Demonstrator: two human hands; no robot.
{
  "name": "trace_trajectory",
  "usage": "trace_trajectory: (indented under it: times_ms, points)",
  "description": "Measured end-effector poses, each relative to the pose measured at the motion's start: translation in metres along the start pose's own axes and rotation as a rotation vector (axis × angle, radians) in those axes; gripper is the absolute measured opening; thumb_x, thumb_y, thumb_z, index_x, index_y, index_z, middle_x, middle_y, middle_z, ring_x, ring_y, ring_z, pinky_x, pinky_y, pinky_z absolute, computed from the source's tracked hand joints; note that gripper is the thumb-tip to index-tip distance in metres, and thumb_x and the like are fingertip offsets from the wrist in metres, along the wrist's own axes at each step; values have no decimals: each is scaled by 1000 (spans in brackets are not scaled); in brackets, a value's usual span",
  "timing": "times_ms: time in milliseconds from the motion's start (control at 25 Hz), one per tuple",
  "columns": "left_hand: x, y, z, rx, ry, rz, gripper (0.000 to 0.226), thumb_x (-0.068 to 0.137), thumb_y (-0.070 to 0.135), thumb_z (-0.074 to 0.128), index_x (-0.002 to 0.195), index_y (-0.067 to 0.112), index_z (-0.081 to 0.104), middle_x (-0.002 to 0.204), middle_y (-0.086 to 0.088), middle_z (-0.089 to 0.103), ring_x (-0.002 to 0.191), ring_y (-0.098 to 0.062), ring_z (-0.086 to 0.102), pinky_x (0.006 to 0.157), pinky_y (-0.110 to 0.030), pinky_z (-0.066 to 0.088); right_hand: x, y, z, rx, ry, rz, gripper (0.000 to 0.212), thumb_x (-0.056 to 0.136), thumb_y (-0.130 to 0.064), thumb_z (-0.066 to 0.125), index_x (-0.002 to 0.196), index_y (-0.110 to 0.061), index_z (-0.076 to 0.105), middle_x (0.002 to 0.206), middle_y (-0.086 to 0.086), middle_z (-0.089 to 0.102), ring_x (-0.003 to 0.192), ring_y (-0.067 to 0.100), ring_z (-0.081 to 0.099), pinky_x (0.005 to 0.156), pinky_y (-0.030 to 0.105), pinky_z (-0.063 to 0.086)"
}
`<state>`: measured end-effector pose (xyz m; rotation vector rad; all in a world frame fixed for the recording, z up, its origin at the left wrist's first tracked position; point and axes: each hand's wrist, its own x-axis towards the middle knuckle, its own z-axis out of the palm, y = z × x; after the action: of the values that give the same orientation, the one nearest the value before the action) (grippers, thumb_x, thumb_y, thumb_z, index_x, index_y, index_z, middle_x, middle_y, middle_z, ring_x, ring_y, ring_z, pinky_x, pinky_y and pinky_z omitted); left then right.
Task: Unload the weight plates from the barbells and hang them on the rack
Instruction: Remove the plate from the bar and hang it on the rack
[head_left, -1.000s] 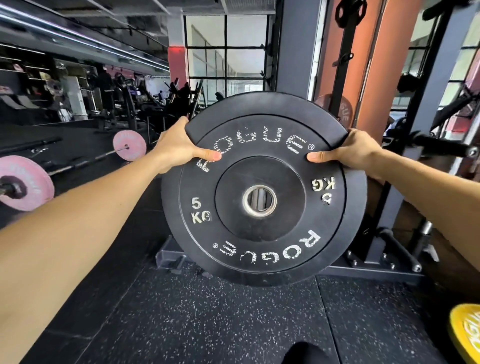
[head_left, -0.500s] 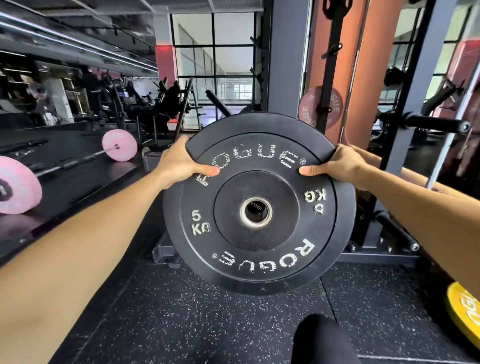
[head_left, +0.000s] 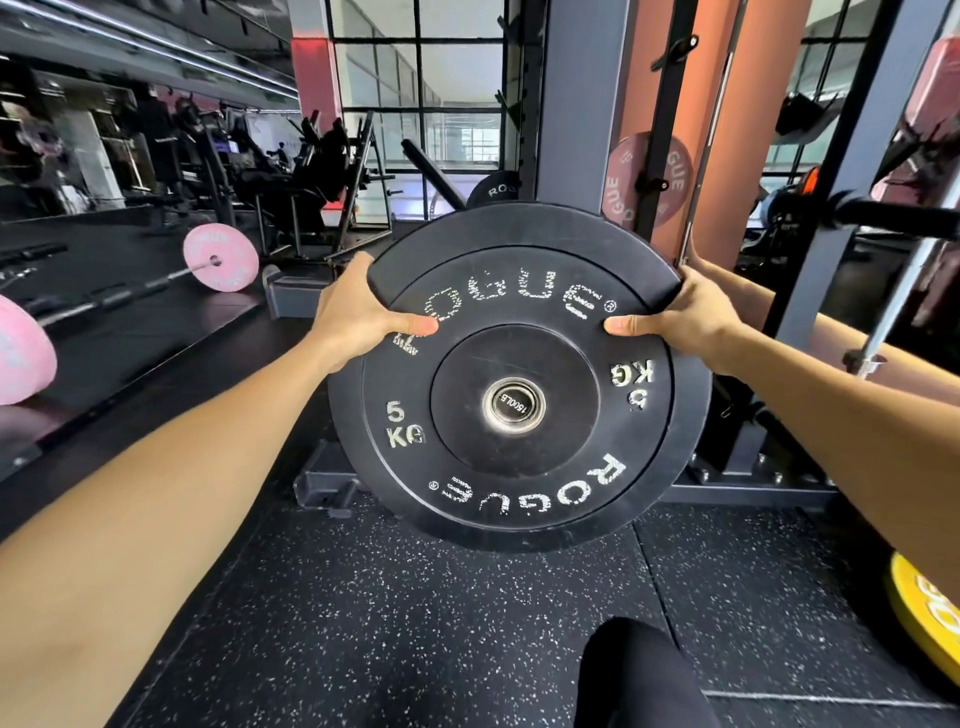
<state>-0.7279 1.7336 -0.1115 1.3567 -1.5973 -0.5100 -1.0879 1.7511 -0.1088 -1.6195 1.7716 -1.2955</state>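
Observation:
A black 5 kg Rogue weight plate (head_left: 519, 452) stands upright in front of me, low before the rack's base. My left hand (head_left: 358, 312) grips its upper left rim, thumb across the face. On the upper right rim my right hand (head_left: 685, 317) holds it the same way. In the plate's centre hole the end of a steel peg (head_left: 513, 405) marked 1500LB shows. The grey rack upright (head_left: 582, 104) rises just behind the plate. How far the plate sits on the peg is hidden.
A barbell with pink plates (head_left: 221, 264) lies on the dark platform at left. A reddish plate (head_left: 649, 179) hangs on the rack behind. A yellow plate (head_left: 924, 613) lies at the right edge. A black peg (head_left: 893, 215) juts from the right upright. My dark knee (head_left: 639, 675) is below.
I have stepped closer to the rack with the plate. The centre hole, see-through a second ago, now shows the peg's end inside it.

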Motion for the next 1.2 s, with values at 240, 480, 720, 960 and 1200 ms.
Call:
trace_trajectory:
  times_ms: [240, 480, 720, 960, 1200]
  points:
    - [-4, -8, 8, 9, 80, 51, 81, 48, 40, 98, 109, 26, 46, 99, 15, 60, 109, -21, 56, 91, -40, 49, -10, 5, 7, 90, 68, -117, 80, 40, -36, 98, 109, -23, 60, 108, -9, 69, 99, 11, 66, 90, 33, 54]
    - [37, -15, 16, 23, 46, 13, 84, 41, 51, 96, 108, 32, 50, 109, 11, 64, 113, -20, 57, 96, -48, 51, 28, 12, 14, 77, 64, -49, 90, 28, -48, 96, 108, -24, 61, 106, -8, 70, 97, 13, 68, 90, 37, 55]
    - [83, -32, 36, 10, 62, 5, 84, 46, 46, 97, 110, 31, 46, 112, 8, 63, 113, -22, 55, 96, -46, 50, 79, 16, 29, 67, 55, -89, 82, 40, -37, 98, 111, -21, 60, 107, -8, 69, 98, 10, 66, 83, 27, 53]
    - [142, -50, 59, -6, 71, -7, 84, 49, 43, 97, 115, 28, 47, 109, 11, 62, 113, -19, 55, 93, -40, 49, 148, 22, 47, 56, 41, -95, 79, 42, -35, 98, 108, -19, 58, 105, -7, 68, 96, 12, 65, 82, 29, 53]
    - [197, -63, 80, -7, 72, 18, 87, 49, 42, 97, 119, 27, 48, 112, 9, 62, 112, -18, 54, 92, -37, 49, 203, 41, 63, 78, 46, -98, 77, 41, -36, 98, 105, -21, 58, 105, -7, 69, 96, 13, 67, 86, 34, 55]
